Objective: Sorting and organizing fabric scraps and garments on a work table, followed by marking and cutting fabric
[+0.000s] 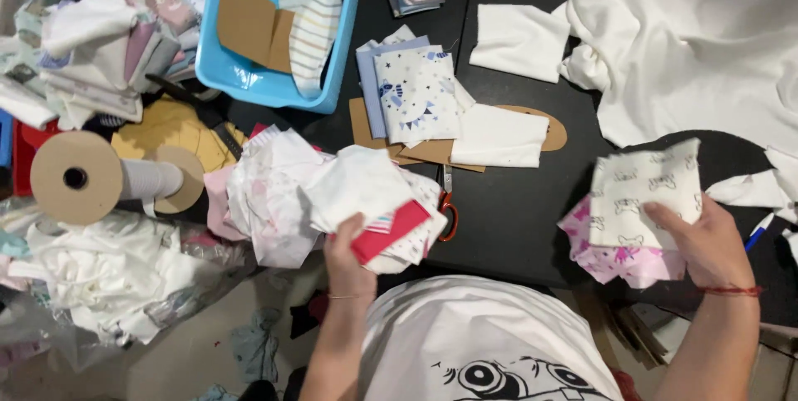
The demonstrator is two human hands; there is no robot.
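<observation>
left hand clamps one red fabric piece | right hand grips one printed-fabric stack, lower right | one blue bin, upper left

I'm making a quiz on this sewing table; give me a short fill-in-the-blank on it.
1. The left hand grips a ___ piece of cloth.
2. The right hand holds a stack of ___ squares.
3. The bin holding cardboard is ___.
4. The scissors have ___ handles.

Missing: red; fabric; blue; orange
</observation>
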